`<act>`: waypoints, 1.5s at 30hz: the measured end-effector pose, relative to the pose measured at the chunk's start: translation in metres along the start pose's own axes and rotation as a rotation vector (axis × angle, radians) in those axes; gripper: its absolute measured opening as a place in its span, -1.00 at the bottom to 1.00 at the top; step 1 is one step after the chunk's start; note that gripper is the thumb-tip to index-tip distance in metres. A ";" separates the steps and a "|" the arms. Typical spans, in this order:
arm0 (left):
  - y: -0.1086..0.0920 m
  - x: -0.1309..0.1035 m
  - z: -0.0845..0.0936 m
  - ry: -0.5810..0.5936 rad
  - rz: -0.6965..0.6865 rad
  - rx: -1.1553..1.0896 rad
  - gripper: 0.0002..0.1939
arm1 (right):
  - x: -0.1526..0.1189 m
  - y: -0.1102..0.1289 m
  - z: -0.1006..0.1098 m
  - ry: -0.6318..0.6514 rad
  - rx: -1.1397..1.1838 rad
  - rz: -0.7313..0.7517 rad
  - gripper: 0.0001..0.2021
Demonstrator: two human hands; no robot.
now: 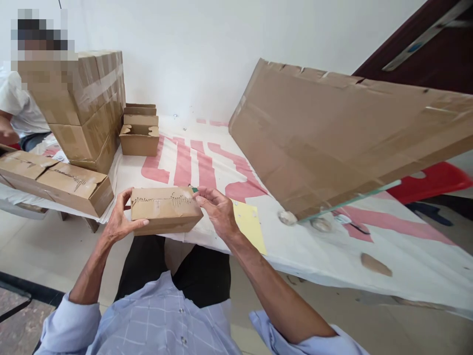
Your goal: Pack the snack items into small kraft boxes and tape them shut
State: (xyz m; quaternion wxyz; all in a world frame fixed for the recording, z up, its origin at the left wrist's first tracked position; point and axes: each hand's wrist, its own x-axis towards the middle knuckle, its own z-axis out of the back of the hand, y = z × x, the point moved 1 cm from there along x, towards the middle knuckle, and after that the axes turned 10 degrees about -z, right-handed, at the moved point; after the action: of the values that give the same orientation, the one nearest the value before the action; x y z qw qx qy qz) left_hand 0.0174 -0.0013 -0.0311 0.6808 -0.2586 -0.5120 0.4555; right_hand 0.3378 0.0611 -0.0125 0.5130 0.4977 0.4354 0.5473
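Observation:
A small closed cardboard box (162,212) with a perforated line along its top lies at the table's front edge, above my lap. My left hand (123,217) grips its left end, thumb on the near side and fingers behind. At the box's right end, my right hand (216,209) has thumb and forefinger pinched together by the top corner, beside a small green piece (194,189). Whether the pinch holds that piece is too small to tell. A yellow sheet (251,224) lies just right of my right hand.
Stacked cartons (88,98) and a row of closed boxes (70,182) stand left, near a seated person. Open boxes (139,140) sit farther back. A large cardboard panel (332,143) leans at the right, with tape rolls (287,217) by its foot and a red stool (436,182) behind.

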 end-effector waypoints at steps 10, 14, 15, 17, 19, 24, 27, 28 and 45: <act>-0.003 0.003 0.000 -0.014 0.024 0.002 -0.18 | -0.002 0.002 0.006 0.049 0.238 -0.150 -0.68; -0.007 0.004 0.001 0.005 0.016 0.007 -0.29 | 0.007 -0.013 0.011 0.070 0.157 -0.094 -0.63; -0.007 0.005 0.002 0.007 0.013 0.018 -0.30 | 0.012 -0.020 0.015 0.040 0.100 -0.065 -0.60; -0.008 0.005 0.003 0.011 0.006 0.045 -0.30 | 0.026 -0.038 0.025 -0.057 -0.090 0.001 -0.56; -0.010 0.005 0.005 0.029 -0.005 0.074 -0.29 | 0.042 -0.058 0.035 -0.128 -0.379 0.033 -0.57; -0.015 0.002 0.009 0.095 -0.027 0.091 -0.30 | 0.063 -0.096 0.043 -0.051 -0.992 -0.099 -0.86; -0.016 0.001 0.011 0.113 -0.010 0.081 -0.10 | 0.064 -0.103 0.038 -0.083 -1.033 -0.098 -0.98; -0.016 0.001 0.011 0.119 -0.004 0.081 -0.04 | 0.065 -0.102 0.036 -0.102 -1.017 -0.091 -0.97; -0.006 0.017 0.014 0.186 -0.014 0.098 0.08 | 0.013 0.050 0.049 0.052 -0.300 0.271 -0.56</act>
State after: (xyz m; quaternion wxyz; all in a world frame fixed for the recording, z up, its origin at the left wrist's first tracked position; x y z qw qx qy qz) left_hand 0.0071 0.0089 -0.0136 0.7403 -0.2625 -0.4255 0.4494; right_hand 0.3805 0.0671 0.0446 0.4916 0.4556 0.2913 0.6826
